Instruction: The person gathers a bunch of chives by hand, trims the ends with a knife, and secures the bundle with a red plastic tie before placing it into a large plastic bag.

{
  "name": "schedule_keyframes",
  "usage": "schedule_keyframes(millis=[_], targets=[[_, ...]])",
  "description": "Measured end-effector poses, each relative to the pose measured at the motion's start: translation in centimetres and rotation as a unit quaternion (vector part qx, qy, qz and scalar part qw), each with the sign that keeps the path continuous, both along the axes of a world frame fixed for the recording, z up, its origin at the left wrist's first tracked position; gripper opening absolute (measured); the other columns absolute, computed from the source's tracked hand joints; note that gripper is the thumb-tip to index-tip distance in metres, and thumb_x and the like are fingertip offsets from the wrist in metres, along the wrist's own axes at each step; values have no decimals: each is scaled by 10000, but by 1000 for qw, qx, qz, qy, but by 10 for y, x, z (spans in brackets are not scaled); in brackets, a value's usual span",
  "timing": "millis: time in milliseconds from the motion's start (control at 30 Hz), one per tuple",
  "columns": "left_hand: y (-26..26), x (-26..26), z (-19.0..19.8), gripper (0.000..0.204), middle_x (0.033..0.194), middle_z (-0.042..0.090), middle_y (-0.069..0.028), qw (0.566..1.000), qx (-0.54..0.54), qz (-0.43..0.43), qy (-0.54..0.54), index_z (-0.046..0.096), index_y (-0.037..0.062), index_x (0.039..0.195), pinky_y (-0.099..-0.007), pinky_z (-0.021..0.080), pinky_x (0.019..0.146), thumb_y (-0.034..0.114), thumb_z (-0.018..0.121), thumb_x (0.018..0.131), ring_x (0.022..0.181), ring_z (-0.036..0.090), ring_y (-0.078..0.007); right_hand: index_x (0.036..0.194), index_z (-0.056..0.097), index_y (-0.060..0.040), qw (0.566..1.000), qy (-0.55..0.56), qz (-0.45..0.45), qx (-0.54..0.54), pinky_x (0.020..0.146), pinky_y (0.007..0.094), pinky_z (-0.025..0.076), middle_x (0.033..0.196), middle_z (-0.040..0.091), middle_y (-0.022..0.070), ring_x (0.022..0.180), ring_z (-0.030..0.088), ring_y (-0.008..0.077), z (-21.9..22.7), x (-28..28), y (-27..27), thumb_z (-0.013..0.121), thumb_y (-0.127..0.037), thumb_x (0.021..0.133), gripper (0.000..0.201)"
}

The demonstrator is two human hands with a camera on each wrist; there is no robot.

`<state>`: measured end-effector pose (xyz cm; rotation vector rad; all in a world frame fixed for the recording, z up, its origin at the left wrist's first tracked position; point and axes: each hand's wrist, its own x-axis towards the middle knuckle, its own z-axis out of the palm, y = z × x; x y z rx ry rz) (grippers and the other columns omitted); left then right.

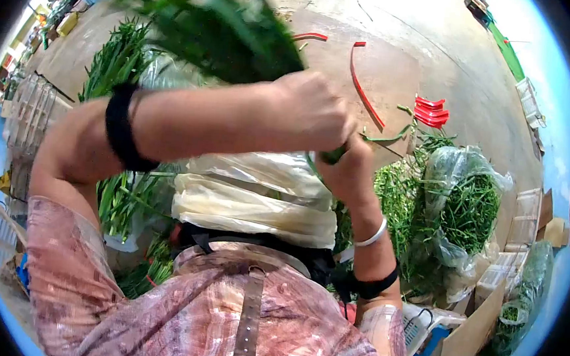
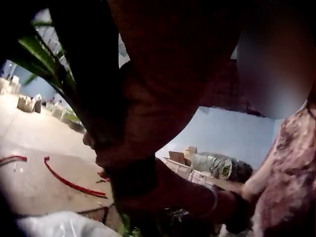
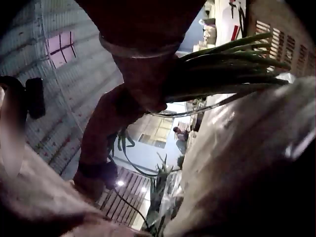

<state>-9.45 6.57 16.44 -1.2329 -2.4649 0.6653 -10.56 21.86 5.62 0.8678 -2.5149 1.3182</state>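
Currently the left hand is clenched around a bundle of green stalks, holding it raised above the pale plastic bag. The right hand grips the bundle's lower end just beneath the left fist. The step in hand appears to be gathering and tightening one bunch. The next move likely calls for a steady two-handed hold while a red strap is fetched.

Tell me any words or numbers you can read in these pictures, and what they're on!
There are none to read. The stacked pale cardboard boxes show no print that can be made out. The red plastic strips on the brown board bear no lettering. The clear plastic bag of green stalks is unmarked, and so is the bunch of green leaves that both hands hold.
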Motion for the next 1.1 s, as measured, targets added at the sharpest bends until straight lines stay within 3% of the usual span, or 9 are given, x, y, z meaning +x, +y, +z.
schedule_keyframes(millis=[233, 433, 500, 533, 567, 600, 667, 833, 1100], targets=[[66, -50, 52, 353, 1106, 611, 2, 919, 149, -338, 140, 606, 155, 1102, -353, 440, 884, 236, 697, 771, 1022, 594, -187, 972, 618, -40, 975, -158, -33, -153, 741, 280, 457, 905, 602, 9, 829, 551, 107, 22, -36, 94, 706, -62, 720, 268], [63, -50, 73, 372, 1372, 435, -84, 917, 258, -303, 42, 452, 225, 1329, -427, 269, 1083, 322, 437, 971, 1265, 388, -254, 1166, 537, -54, 866, -279, -65, -409, 778, 351, 494, 923, 589, 30, 819, 573, 176, 12, -25, 160, 668, -177, 783, 422], [61, -79, 50, 482, 1144, 609, -119, 784, 476, -397, -16, 611, 70, 1148, -413, 463, 951, 256, 773, 734, 1102, 555, -259, 1217, 503, -54, 739, -287, 163, -587, 846, 384, 457, 915, 556, 24, 823, 539, 170, -14, -39, 174, 594, -194, 840, 412], [46, -63, 39, 378, 1205, 583, -75, 848, 497, -181, -28, 547, 122, 1198, -341, 428, 975, 256, 624, 853, 1130, 553, -208, 1254, 477, -58, 720, -282, 187, -606, 900, 394, 407, 906, 521, 12, 838, 503, 156, -25, -43, 183, 538, -199, 876, 409], [61, -80, 13, 321, 1027, 621, -41, 667, 660, -236, -253, 588, 80, 1070, -308, 507, 823, 266, 694, 831, 966, 606, -162, 1254, 477, -58, 720, -279, 183, -608, 900, 394, 407, 906, 521, 12, 838, 503, 156, -29, -42, 184, 538, -199, 876, 409], [59, -75, -2, 447, 1000, 614, -73, 523, 689, -69, -497, 574, 9, 1071, -322, 490, 863, 326, 726, 796, 997, 586, -163, 1252, 477, -62, 679, -279, 220, -642, 902, 386, 400, 902, 513, 9, 844, 498, 151, -32, -40, 182, 533, -207, 881, 402], [68, -88, -68, 701, 1062, 595, -150, 658, 475, 52, -582, 519, -72, 1186, -359, 447, 904, 495, 654, 795, 1037, 559, -235, 1259, 455, -58, 598, -276, 231, -716, 893, 424, 447, 889, 531, 32, 836, 524, 175, -35, -33, 165, 552, -177, 871, 417], [93, -32, -171, 862, 1085, 612, -141, 239, 428, 58, -870, 524, -24, 1179, -328, 483, 834, 663, 675, 681, 955, 587, -186, 1222, 483, -34, 651, -253, 176, -694, 890, 389, 447, 906, 533, 25, 858, 508, 150, -47, -36, 138, 510, -204, 891, 373], [101, 20, -152, 470, 954, 656, -148, 69, 547, 159, -819, 562, 13, 1095, -360, 532, 782, 212, 768, 722, 851, 657, -241, 1170, 538, -1, 676, -442, 21, -589, 579, 281, 540, 793, 647, 72, 655, 632, 169, -48, -56, 102, 603, -195, 826, 399]])
